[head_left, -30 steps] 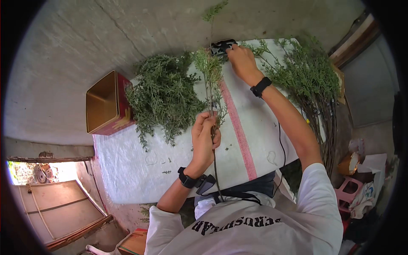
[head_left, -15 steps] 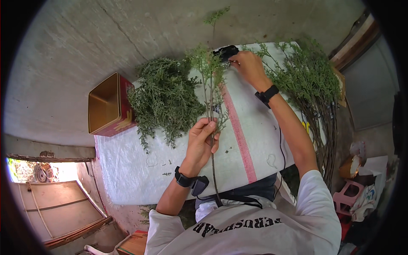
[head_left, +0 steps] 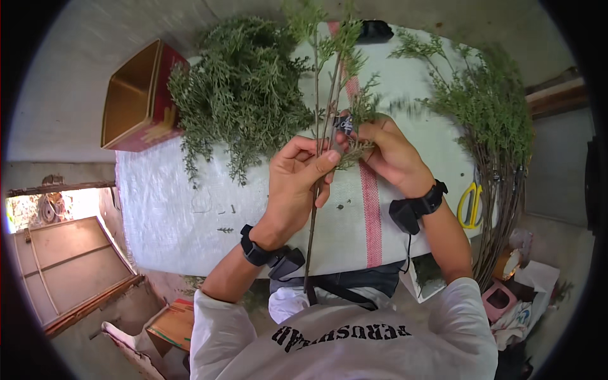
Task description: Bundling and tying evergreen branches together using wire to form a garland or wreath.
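Note:
My left hand (head_left: 294, 180) is closed round the thin brown stem of a leafy evergreen branch (head_left: 313, 225), which stands roughly upright before my chest with its green tips toward the far edge. Close beside it, my right hand (head_left: 396, 158) has its fingers bent together at the branch's side sprigs. Between the two hands shows a small dark strip with pale marks (head_left: 344, 124), next to the stems. What the right fingertips pinch is partly hidden by foliage. To the left lies a heap of cut green sprigs (head_left: 237, 95).
A white woven sheet (head_left: 164, 215) with a pink stripe covers the table. An open red and gold tin (head_left: 163, 120) stands far left. At right lie long-stemmed branches (head_left: 484, 107) and yellow-handled scissors (head_left: 470, 206). A black object (head_left: 375, 31) sits at the far edge.
My right hand has come back from the black object at the far edge to the branch beside my left hand. The whole view has shifted, and the scissors' yellow handles show more fully.

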`<state>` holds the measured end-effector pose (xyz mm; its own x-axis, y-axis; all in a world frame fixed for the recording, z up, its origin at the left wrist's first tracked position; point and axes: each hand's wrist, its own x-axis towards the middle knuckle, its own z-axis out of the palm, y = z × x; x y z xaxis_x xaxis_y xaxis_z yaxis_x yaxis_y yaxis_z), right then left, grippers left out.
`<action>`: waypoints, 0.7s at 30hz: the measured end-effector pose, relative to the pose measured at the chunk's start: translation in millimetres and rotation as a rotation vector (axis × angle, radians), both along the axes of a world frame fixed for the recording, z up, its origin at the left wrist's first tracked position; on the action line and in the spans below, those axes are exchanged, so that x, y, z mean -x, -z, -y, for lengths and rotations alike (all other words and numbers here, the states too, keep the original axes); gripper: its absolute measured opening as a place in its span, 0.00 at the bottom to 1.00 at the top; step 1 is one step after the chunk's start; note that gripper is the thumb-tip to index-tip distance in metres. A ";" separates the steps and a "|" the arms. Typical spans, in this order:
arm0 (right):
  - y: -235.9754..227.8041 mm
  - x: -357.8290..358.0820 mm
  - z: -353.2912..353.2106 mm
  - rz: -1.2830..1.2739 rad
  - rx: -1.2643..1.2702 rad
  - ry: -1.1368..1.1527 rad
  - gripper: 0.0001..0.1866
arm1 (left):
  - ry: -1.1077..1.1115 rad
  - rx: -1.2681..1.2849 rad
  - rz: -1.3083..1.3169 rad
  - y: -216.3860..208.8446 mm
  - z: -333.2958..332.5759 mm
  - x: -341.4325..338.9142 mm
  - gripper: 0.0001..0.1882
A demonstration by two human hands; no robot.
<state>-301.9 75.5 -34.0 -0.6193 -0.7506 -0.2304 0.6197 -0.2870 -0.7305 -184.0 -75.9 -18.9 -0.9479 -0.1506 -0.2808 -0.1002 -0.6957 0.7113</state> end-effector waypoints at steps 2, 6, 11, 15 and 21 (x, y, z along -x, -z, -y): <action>11.2 -9.8 -0.7 0.035 -0.020 -0.021 0.11 | -0.034 0.038 0.005 0.3 -4.2 -1.1 0.05; 18.5 -20.0 1.1 0.069 -0.042 -0.017 0.10 | 0.017 -0.001 0.050 10.6 -5.3 -4.3 0.05; 18.5 -15.2 -4.0 0.027 -0.061 -0.053 0.12 | 0.040 -0.070 0.093 15.8 -4.8 -4.1 0.05; 17.7 -13.2 -8.3 0.046 0.049 -0.083 0.13 | 0.076 -0.135 0.094 17.2 -5.3 -4.3 0.05; 22.2 -14.0 -12.3 0.134 0.139 -0.110 0.14 | 0.096 -0.147 0.115 17.4 -4.0 -5.2 0.06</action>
<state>-287.9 87.8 -56.2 -0.5028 -0.8422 -0.1949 0.7420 -0.3048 -0.5972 -178.8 -71.9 -36.3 -0.9162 -0.0100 -0.4007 -0.2463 -0.7746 0.5825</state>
